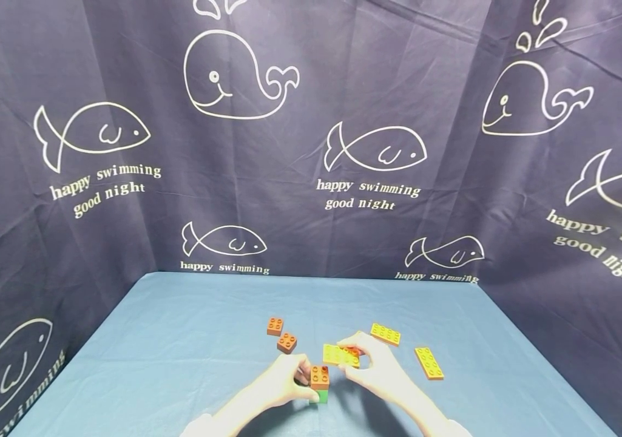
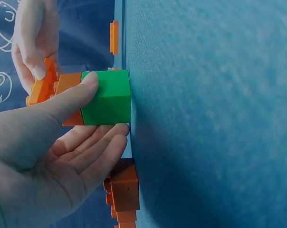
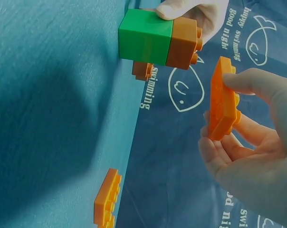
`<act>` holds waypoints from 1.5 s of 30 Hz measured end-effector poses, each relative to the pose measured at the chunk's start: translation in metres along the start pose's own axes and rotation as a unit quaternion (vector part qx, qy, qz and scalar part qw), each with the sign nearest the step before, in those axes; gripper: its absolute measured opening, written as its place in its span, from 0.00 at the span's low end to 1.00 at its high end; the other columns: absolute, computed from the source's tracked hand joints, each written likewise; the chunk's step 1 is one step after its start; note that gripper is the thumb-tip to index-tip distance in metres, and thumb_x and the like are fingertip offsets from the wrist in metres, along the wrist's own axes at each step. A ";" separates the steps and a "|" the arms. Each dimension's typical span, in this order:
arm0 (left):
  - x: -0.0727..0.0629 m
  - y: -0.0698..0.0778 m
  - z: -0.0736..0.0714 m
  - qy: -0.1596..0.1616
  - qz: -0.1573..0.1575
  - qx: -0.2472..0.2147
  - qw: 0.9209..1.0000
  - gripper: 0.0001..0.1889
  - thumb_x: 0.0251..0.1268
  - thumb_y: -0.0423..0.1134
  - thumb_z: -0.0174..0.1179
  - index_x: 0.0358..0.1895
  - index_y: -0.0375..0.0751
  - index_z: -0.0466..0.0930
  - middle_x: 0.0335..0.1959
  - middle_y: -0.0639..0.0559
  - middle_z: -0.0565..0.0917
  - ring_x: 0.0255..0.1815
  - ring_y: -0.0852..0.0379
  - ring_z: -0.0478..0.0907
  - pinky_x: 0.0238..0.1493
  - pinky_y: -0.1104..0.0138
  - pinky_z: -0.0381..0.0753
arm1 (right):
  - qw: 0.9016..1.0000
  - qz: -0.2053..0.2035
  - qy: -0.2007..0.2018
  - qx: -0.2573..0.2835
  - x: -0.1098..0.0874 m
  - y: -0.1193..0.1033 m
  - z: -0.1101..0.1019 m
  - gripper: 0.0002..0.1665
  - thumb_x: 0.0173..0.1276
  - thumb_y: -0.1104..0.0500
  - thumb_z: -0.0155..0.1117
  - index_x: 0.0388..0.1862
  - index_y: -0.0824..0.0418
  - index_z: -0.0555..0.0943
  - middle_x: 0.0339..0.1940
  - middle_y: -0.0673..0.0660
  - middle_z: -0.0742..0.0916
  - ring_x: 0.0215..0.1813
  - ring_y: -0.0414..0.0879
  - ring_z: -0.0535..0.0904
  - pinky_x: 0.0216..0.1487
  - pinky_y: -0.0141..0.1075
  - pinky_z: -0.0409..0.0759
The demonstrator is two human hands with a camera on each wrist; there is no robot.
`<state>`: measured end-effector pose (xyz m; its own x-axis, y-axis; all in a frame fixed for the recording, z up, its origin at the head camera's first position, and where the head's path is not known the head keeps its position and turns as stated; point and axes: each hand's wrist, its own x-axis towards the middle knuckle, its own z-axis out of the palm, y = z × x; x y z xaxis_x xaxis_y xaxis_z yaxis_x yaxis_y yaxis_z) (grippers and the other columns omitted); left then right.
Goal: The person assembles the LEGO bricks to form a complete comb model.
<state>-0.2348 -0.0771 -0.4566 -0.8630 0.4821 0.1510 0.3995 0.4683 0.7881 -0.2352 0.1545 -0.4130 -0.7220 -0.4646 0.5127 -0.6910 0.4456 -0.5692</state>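
Note:
My left hand (image 1: 284,380) grips a small stack standing on the table: an orange-brown brick (image 1: 318,380) on top of a green brick (image 2: 110,99). In the left wrist view, its thumb lies across the seam between the two bricks and its other fingers are on the far side. My right hand (image 1: 377,366) pinches a flat yellow eight-stud brick (image 1: 334,354) between thumb and fingers. The flat brick is tilted, studs facing away from the table. In the right wrist view (image 3: 224,102), a gap separates it from the orange-brown brick's studs.
Two loose orange-brown bricks, one farther (image 1: 275,326) and one nearer (image 1: 287,343), lie beyond my left hand. To the right lie two more flat yellow bricks, one at the back (image 1: 385,333) and one nearer (image 1: 429,363). Dark printed curtains (image 1: 289,182) surround the blue table (image 1: 190,328).

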 end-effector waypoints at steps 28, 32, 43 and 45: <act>0.000 -0.003 0.002 0.006 0.004 -0.001 1.000 0.17 0.42 0.38 0.74 0.32 0.41 0.74 0.29 0.57 0.79 0.30 0.66 0.80 0.33 0.76 0.78 | 0.998 0.010 -0.054 0.007 -0.003 -0.006 0.010 0.16 0.57 0.55 0.69 0.46 0.53 0.81 0.40 0.48 0.84 0.43 0.39 0.77 0.43 0.33 0.77; 0.001 -0.003 0.002 0.004 0.002 -0.004 1.000 0.17 0.42 0.37 0.74 0.32 0.41 0.74 0.30 0.56 0.79 0.31 0.65 0.81 0.33 0.76 0.78 | 0.998 0.009 -0.063 0.016 -0.002 -0.006 0.010 0.16 0.58 0.54 0.68 0.46 0.53 0.81 0.40 0.48 0.84 0.42 0.38 0.77 0.43 0.34 0.77; 0.000 -0.002 0.001 0.005 0.004 0.003 1.000 0.17 0.42 0.37 0.74 0.31 0.42 0.74 0.30 0.56 0.80 0.30 0.65 0.80 0.33 0.76 0.78 | 0.995 0.032 -0.088 0.033 -0.003 -0.006 0.012 0.16 0.59 0.53 0.68 0.46 0.53 0.82 0.40 0.49 0.84 0.43 0.38 0.77 0.44 0.32 0.77; 0.000 -0.001 0.001 0.004 0.003 0.000 1.000 0.17 0.42 0.37 0.74 0.31 0.41 0.74 0.31 0.56 0.80 0.30 0.65 0.81 0.33 0.76 0.78 | 0.995 0.033 -0.091 0.037 -0.003 -0.007 0.012 0.16 0.59 0.53 0.68 0.46 0.54 0.82 0.40 0.49 0.84 0.43 0.38 0.77 0.44 0.33 0.77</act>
<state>-0.2350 -0.0769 -0.4585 -0.8630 0.4789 0.1611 0.4052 0.4655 0.7869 -0.2278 0.1438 -0.4179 -0.7429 -0.5694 0.3521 -0.6326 0.4250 -0.6474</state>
